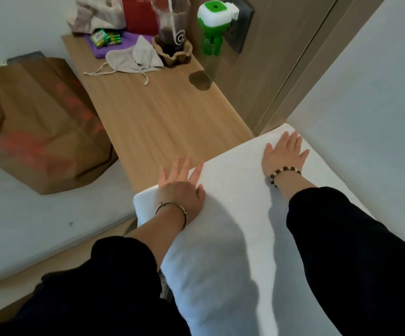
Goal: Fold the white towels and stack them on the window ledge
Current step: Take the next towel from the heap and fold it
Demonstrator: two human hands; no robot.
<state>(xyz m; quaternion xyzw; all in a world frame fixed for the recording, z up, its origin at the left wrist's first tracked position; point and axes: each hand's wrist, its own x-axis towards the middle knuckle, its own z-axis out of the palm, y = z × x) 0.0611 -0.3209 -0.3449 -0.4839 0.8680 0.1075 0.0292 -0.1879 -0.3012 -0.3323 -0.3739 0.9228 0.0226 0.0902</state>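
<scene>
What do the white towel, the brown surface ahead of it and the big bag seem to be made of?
White towel: likely thick terry cotton, matte and fluffy, with a plump rounded fold. Brown surface: wood or wood-look laminate, smooth, with straight pale grain lines. Bag: brown kraft paper, matte, holding stiff creases.

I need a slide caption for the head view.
Left hand and right hand lie flat on the white towel at the wooden ledge.

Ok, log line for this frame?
phase: flattening | left hand: flat on white towel left edge | right hand: flat on far corner | towel: on wooden ledge
</scene>
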